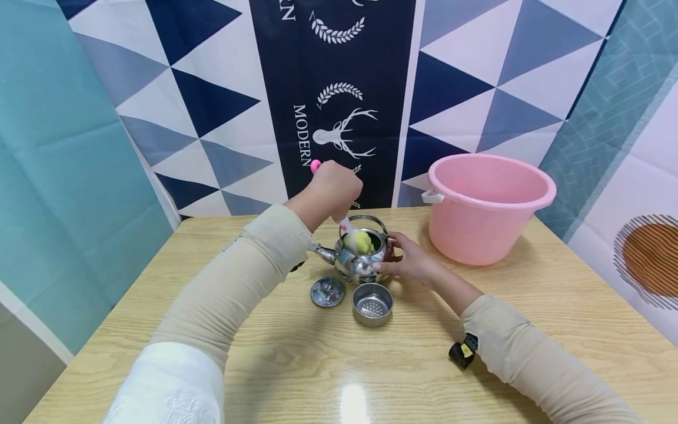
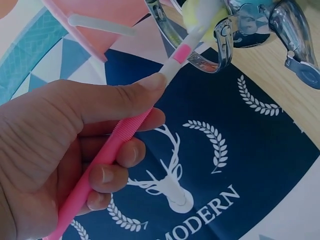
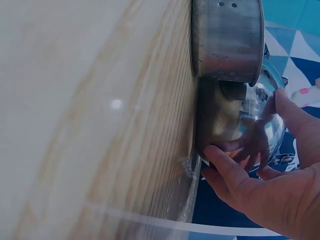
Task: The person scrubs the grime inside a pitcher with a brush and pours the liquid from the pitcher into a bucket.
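My left hand point(image 1: 339, 187) grips a sponge brush point(image 2: 125, 129) by its pink handle, thumb laid along the white upper part. The brush's yellow sponge head point(image 1: 362, 241) is down in the mouth of a shiny steel teapot point(image 1: 356, 272), its lower part hidden by the wall. My right hand point(image 1: 414, 262) holds the teapot's right side, thumb at the front and fingers curved around the back. The teapot's lid point(image 1: 327, 292) lies on the table in front, beside a round steel strainer point(image 1: 372, 321) with a perforated bottom.
A large pink bucket point(image 1: 471, 235) with a white handle stands at the back right of the wooden table point(image 1: 286, 365). Behind the table hangs a patterned cloth point(image 1: 212, 88). The teapot's spout point(image 1: 324, 253) points left, beneath my left wrist.
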{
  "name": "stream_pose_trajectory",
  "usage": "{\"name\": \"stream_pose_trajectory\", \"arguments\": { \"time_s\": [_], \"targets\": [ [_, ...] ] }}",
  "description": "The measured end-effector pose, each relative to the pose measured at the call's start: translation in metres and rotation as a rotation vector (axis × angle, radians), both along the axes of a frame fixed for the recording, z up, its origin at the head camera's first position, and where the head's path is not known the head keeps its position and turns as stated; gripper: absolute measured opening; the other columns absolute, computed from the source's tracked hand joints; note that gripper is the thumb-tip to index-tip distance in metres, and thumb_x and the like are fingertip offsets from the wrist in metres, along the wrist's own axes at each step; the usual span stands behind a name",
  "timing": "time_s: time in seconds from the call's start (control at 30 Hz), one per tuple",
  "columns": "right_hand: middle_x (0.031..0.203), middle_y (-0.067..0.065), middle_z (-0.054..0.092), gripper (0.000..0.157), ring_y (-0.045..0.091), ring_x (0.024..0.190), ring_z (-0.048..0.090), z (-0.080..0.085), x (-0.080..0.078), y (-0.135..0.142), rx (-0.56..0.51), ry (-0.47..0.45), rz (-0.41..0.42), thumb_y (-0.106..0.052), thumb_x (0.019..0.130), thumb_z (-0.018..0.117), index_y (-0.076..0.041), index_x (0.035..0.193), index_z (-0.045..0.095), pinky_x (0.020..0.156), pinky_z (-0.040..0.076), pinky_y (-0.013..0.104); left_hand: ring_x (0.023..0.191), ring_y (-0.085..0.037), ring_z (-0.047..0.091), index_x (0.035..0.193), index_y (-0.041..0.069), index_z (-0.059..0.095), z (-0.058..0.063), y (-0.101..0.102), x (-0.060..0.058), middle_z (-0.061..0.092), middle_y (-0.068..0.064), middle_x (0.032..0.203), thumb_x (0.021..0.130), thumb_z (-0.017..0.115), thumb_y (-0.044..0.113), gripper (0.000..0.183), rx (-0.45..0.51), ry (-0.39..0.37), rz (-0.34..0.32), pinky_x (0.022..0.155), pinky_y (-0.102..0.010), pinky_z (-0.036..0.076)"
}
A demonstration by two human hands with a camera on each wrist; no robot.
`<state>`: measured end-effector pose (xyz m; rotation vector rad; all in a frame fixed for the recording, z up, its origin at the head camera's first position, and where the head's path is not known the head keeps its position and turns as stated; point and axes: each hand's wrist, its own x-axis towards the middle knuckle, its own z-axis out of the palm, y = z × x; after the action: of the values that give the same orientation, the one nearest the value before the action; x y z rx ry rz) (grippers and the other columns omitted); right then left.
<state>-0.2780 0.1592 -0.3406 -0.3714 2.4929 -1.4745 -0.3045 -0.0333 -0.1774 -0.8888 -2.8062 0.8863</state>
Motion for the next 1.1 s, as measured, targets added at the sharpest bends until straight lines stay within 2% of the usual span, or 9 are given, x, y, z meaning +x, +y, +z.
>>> {"name": "stream_pose_trajectory", "arguments": {
  "time_s": [0.23,0.5,0.77,1.0,1.1],
  "targets": [
    [0.152,0.031,0.025,0.091,0.049,0.13,0.039,-0.001,-0.001,0.0,-0.006,-0.008,-0.002,-0.023,0.085,0.078,-0.003,0.152,0.02,0.105,0.035,0.054,0.068,-0.014,0.05,0.083,0.017,0.066,-0.003,0.0,-0.004,0.058,0.005,0.078,0.08,0.066,0.023,0.006,0.013,-0.003,-0.039,0.061,-0.032,0.045],
    [0.152,0.03,0.025,0.091,0.048,0.13,0.04,-0.001,-0.002,0.002,0.008,-0.005,-0.005,-0.024,0.085,0.078,-0.003,0.152,0.021,0.105,0.036,0.053,0.071,-0.014,0.052,0.081,0.019,0.065,-0.004,0.001,-0.004,0.06,0.006,0.078,0.077,0.071,0.03,0.013,0.064,-0.028,-0.057,0.064,-0.036,0.047],
    [0.153,0.03,0.023,0.092,0.049,0.131,0.039,0.001,-0.001,0.002,0.009,-0.025,-0.008,-0.025,0.085,0.078,-0.005,0.153,0.019,0.105,0.036,0.054,0.076,-0.014,0.055,0.087,0.019,0.067,-0.001,-0.001,-0.001,0.063,0.006,0.084,0.076,0.076,0.04,0.026,0.057,-0.083,-0.006,0.066,-0.036,0.048],
    [0.153,0.029,0.024,0.092,0.048,0.131,0.039,0.001,0.0,0.0,0.037,-0.012,-0.01,-0.027,0.085,0.077,-0.004,0.153,0.02,0.107,0.033,0.054,0.084,-0.015,0.056,0.093,0.019,0.068,0.002,-0.008,-0.004,0.063,0.007,0.092,0.075,0.079,0.046,0.034,0.035,-0.135,0.046,0.079,-0.039,0.047],
    [0.153,0.029,0.024,0.091,0.048,0.131,0.039,0.001,0.0,0.0,0.042,-0.01,-0.01,-0.028,0.085,0.077,-0.003,0.152,0.02,0.107,0.033,0.054,0.084,-0.015,0.057,0.093,0.018,0.068,0.002,-0.01,-0.005,0.063,0.006,0.093,0.075,0.079,0.047,0.035,0.033,-0.139,0.066,0.074,-0.038,0.049]
  ]
}}
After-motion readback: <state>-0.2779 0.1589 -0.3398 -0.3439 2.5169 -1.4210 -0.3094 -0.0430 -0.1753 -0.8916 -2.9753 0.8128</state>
